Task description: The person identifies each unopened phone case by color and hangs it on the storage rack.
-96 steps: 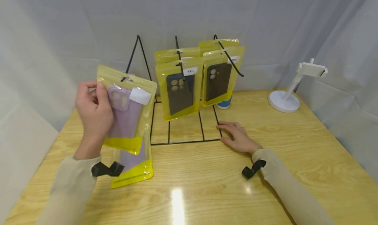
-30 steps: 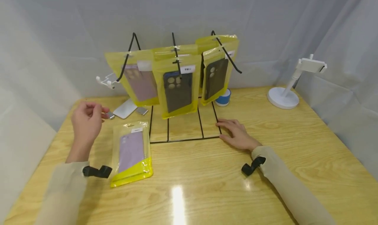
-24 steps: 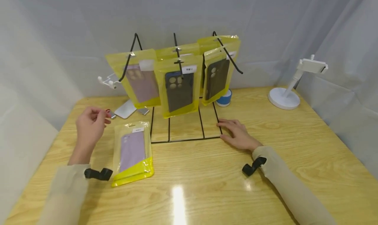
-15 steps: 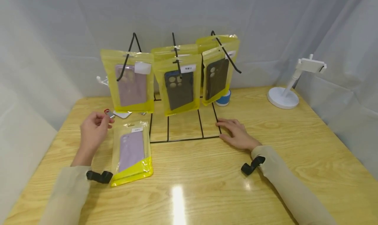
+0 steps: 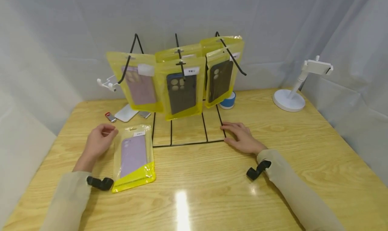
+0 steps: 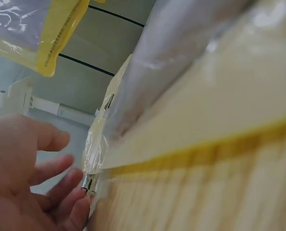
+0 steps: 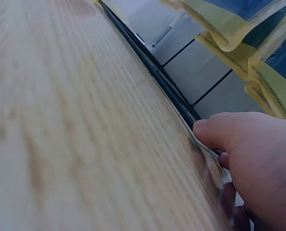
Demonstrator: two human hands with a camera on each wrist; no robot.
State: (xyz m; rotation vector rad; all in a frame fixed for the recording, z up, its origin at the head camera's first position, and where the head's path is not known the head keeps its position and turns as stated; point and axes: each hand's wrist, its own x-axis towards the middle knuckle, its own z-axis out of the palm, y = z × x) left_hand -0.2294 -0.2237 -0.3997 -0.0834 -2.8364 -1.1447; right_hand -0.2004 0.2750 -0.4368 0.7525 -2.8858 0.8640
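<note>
My left hand (image 5: 99, 140), fingers loosely bent and holding nothing, hovers at the upper left corner of a yellow-edged bag with a lilac phone case (image 5: 133, 155), lying flat on the table. The left wrist view shows the thumb and fingers (image 6: 51, 166) apart beside that bag. My right hand (image 5: 242, 138) rests on the table, thumb and fingertips touching the front right corner of a black wire rack (image 5: 188, 144). Another bagged lilac case (image 5: 140, 89) hangs on the rack's left hook. Bagged dark cases (image 5: 182, 96) hang from the middle hook, and more (image 5: 221, 81) from the right.
Behind the left hand lie a red and silver USB stick (image 5: 110, 117), a white flat object (image 5: 125, 113) and a small grey piece (image 5: 144, 114). A blue and white round container (image 5: 228, 101) sits behind the rack. A white phone stand (image 5: 289, 100) stands at right.
The left hand earlier held the bagged lilac case at the left hook; that case now hangs there, swinging slightly. The empty hand has come down toward the bag on the table. Right hand stays put.
</note>
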